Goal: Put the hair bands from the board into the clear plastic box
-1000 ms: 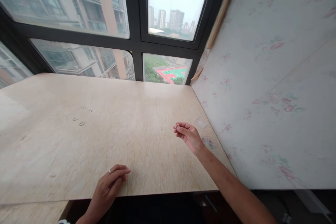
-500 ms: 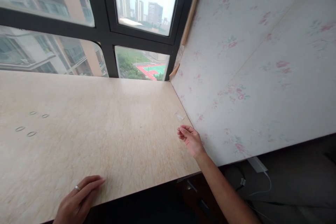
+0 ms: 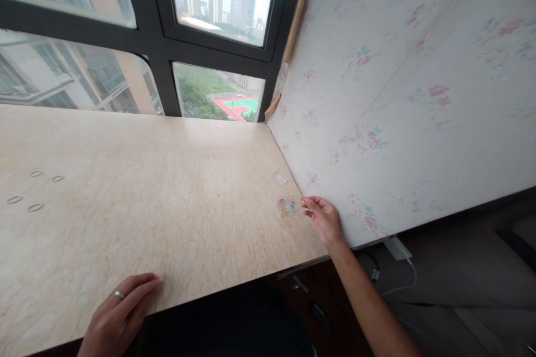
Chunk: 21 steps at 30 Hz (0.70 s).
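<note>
My right hand (image 3: 322,218) is closed in a pinch at the wall side of the ledge, with a tiny ring-like piece (image 3: 305,201) at its fingertips; its exact kind is too small to make out. Just left of those fingertips lies a small clear plastic box (image 3: 288,214) with several tiny pink, yellow and pale pieces in it. Behind the box is a clear plastic piece (image 3: 280,178), perhaps its lid. My left hand (image 3: 119,315) rests near the front edge, fingers stretched out and holding nothing, a silver ring (image 3: 119,294) on one finger.
Several thin greenish rings, one a nearer ring (image 3: 36,208), lie apart on the left of the marbled ledge (image 3: 188,206). A dark-framed window (image 3: 154,44) stands behind it, and a flowered wall (image 3: 389,111) bounds the right. A white adapter (image 3: 397,248) with a cable is below.
My right hand has moved right, toward the wall, uncovering the clear box with its small pieces. My left hand stays on the ledge. The whole view has shifted slightly.
</note>
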{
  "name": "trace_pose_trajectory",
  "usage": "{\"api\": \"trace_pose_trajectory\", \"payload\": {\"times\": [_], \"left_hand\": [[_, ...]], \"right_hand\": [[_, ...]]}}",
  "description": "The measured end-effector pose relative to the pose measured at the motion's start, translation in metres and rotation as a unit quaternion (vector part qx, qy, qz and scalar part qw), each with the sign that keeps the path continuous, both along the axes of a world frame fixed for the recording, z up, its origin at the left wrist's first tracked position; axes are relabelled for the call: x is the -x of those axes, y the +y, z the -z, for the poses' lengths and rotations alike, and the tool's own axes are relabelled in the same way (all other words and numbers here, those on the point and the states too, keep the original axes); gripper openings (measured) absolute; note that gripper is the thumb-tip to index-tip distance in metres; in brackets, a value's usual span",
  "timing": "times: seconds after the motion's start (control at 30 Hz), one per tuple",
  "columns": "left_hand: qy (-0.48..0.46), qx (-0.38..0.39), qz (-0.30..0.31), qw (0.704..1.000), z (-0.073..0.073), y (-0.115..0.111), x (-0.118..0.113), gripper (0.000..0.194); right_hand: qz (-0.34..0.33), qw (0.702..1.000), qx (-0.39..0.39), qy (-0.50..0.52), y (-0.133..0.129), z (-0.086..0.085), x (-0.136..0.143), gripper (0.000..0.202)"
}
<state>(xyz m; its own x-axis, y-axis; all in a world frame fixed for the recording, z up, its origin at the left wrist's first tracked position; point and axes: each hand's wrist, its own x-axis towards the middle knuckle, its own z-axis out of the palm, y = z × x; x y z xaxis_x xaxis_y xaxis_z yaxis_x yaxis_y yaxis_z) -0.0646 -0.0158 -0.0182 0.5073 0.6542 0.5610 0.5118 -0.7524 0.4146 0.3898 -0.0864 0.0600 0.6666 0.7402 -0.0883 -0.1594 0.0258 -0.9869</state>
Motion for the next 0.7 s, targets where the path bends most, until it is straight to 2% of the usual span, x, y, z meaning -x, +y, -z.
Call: {"api": "trace_pose_trajectory", "payload": {"times": [0.13, 0.23, 0.4, 0.7], "left_hand": [[0.008, -0.004, 0.004, 1.0, 0.002, 0.0, 0.001, 0.024], [0.008, -0.011, 0.011, 1.0, 0.002, 0.0, 0.0, 0.024], [0.013, -0.02, 0.017, 1.0, 0.002, 0.001, -0.002, 0.022], [0.019, -0.058, 0.019, 0.998, 0.002, 0.002, -0.003, 0.02]], "right_hand": [[-0.005, 0.999, 0.015, -0.042, 0.001, 0.002, -0.002, 0.031], [-0.015, 0.993, 0.039, -0.113, 0.003, 0.006, -0.003, 0.032], [-0.03, 0.955, 0.094, -0.281, 0.004, 0.012, -0.005, 0.034], [-0.02, 0.929, 0.134, -0.345, 0.007, 0.024, -0.002, 0.032]]}}
